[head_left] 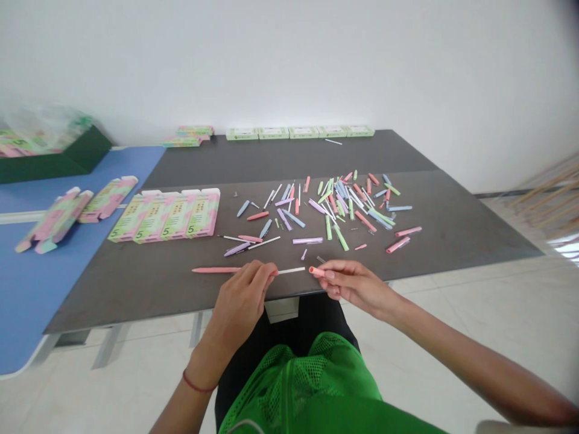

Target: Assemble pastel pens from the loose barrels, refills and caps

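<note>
Pinching a pink pen barrel (212, 270) w/ a white refill (292, 270) sticking out of it, the left hand (242, 298) has its fingers curled tight, just above the near edge of the tabletop (136, 295). Right hand (350, 284) pinches a coral piece (316, 272), prob. a pen tip, thumb & fingers pressed together, just beside the refill's end. Loose pastel pen parts (339, 208) lie at 12–1 o'clock; printed pink-green boxes (165, 214) sit in a row at 10 o'clock.

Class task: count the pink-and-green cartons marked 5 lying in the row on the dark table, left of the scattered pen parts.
4, side by side in one row: the leftmost carton, the second carton, the third carton, the rightmost carton. None seems hidden.
</note>
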`<state>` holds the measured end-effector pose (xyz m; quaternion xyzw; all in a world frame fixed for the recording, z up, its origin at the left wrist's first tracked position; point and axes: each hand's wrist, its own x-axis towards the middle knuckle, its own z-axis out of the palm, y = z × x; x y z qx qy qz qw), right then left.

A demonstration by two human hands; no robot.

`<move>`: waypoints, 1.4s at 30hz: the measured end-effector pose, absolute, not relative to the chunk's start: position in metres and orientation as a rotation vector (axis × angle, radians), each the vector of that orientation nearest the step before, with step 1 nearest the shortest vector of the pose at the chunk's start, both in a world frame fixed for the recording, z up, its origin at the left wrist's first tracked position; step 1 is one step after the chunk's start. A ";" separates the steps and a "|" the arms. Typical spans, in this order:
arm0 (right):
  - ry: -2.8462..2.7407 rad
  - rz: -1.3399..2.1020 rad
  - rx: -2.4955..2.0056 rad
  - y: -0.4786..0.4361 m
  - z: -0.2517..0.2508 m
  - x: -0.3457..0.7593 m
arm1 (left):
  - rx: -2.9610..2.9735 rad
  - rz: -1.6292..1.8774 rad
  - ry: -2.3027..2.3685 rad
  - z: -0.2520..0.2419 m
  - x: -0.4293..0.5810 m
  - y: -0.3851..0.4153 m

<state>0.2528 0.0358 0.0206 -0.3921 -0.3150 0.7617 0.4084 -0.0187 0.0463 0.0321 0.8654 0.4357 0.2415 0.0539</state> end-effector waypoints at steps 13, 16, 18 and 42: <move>-0.904 1.964 -1.034 0.032 0.024 0.251 | 2.690 0.761 1.221 0.046 -0.017 0.036; -0.960 1.934 -1.033 0.032 0.022 0.251 | 2.731 0.746 1.179 0.049 -0.018 0.035; -1.019 1.909 -1.030 0.032 0.023 0.252 | 2.746 0.765 1.110 0.054 -0.019 0.032; -1.174 1.921 -1.134 0.039 0.041 0.239 | 2.168 1.061 1.028 0.042 -0.007 0.035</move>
